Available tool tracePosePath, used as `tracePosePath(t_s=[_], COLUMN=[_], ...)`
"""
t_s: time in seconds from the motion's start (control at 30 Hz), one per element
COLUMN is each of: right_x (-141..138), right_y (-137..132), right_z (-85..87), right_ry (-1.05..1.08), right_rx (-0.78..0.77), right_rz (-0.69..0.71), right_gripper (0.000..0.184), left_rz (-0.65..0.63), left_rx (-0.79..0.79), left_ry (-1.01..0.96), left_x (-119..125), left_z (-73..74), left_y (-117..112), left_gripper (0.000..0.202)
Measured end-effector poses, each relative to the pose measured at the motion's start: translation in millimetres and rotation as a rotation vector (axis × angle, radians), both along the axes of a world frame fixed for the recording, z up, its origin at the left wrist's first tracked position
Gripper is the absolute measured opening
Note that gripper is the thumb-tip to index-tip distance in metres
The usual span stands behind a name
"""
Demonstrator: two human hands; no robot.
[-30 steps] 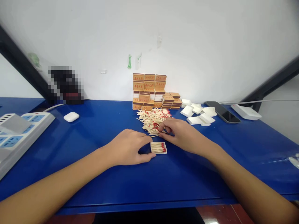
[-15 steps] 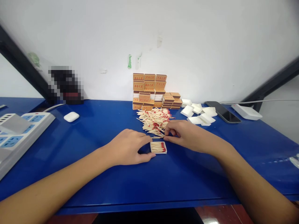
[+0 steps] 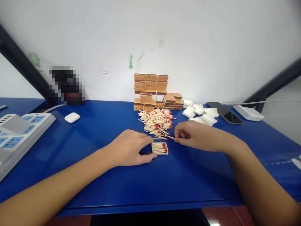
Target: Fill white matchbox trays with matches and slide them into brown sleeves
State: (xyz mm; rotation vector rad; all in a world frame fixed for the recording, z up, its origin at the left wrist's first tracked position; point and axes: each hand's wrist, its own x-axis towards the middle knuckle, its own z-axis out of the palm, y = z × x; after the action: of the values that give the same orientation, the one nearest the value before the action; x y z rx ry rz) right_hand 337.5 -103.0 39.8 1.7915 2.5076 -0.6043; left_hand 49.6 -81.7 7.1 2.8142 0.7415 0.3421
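Note:
A small white matchbox tray filled with red-tipped matches lies on the blue table. My left hand curls around the tray's left end, thumb and fingers touching it. Just right of the tray, my right hand is closed in a pinch on a match at the near edge of the loose match pile.
Stacked orange matchboxes stand against the wall. Empty white trays lie right of them, then a phone and a white adapter. A power strip and white earbud case sit at left.
My right hand has drawn back to the right from the match pile, its fingers pinched together. My left hand and the tray have stayed put.

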Motion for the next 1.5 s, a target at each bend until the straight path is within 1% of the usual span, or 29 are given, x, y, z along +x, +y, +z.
tracePosePath(t_s=[0.1, 0.3, 0.53, 0.77, 0.87, 0.97, 1.13, 1.27, 1.4, 1.5], right_x=[2, -4, -7, -5, -13, -26, -42, -43, -42, -41], right_y=[1, 1, 1, 2, -1, -6, -14, -16, -16, -16], right_z=[1.8, -0.9, -7.5, -4.7, -0.8, 0.9, -5.2, -7.6, -5.5, -2.7], right_ry=[-0.007, 0.036, 0.054, 0.069, 0.143, 0.240, 0.288, 0.248, 0.226, 0.232], right_rx=[-0.014, 0.080, 0.052, 0.013, 0.056, 0.102, 0.079, 0.095, 0.133, 0.132], right_rz=[0.004, 0.057, 0.031, 0.003, 0.042, 0.117, 0.232, 0.241, 0.230, 0.235], right_gripper=[0.021, 0.020, 0.011, 0.008, 0.010, 0.009, 0.009, 0.011, 0.009, 0.007], left_rz=[-0.001, 0.001, 0.005, 0.000, 0.002, 0.007, -0.002, 0.005, 0.006, 0.009], left_rx=[-0.002, -0.003, -0.016, 0.001, -0.003, 0.000, 0.006, -0.001, -0.001, 0.002], left_ry=[0.001, 0.009, 0.012, 0.006, 0.007, 0.009, -0.001, -0.008, -0.005, -0.004], left_x=[0, 1, 2, 1, 1, 2, 2, 2, 2, 2], left_z=[0.4, -0.8, 1.0, 0.5, 0.0, -0.1, 0.2, 0.3, 0.7, 1.3], left_y=[0, -1, 0, 0, 0, -1, 0, 0, 0, -1], left_gripper=[0.033, 0.032, 0.032, 0.032, 0.032, 0.030, 0.029, 0.030, 0.029, 0.028])
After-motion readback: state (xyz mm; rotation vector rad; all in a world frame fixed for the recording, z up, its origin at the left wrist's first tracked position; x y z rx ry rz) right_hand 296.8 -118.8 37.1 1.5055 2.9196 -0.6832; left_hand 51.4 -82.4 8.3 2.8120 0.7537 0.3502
